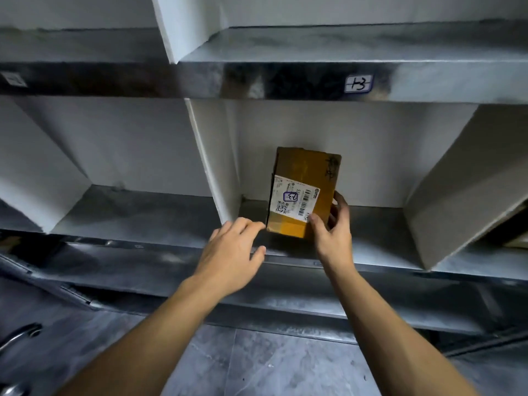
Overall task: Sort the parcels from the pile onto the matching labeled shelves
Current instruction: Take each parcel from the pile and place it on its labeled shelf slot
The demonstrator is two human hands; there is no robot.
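A brown cardboard parcel (311, 167) stands on end in the middle compartment of a metal shelf (380, 232), its face with the white shipping label (291, 200) turned toward the camera. The right hand (334, 232) grips its lower right corner, with the thumb pressed on the front by the label's edge and the fingers curled round the right side. The left hand (231, 252) is relaxed, its fingers loosely spread, and its fingertips reach the parcel's lower left corner. Whether they touch it cannot be told, nor whether the parcel's base sits flat on the shelf. The parcel stands near the shelf's front edge, closer to the white left divider (211, 167), with a narrow gap between them. To its right a wide stretch of bare shelf runs to the slanted right divider (445, 195), and there is open room above up to the next shelf. On that upper shelf's front lip, above and to the right of the parcel, sits a handwritten tag (359, 83) reading "1-3". Both forearms reach in over the grey floor (257, 367).
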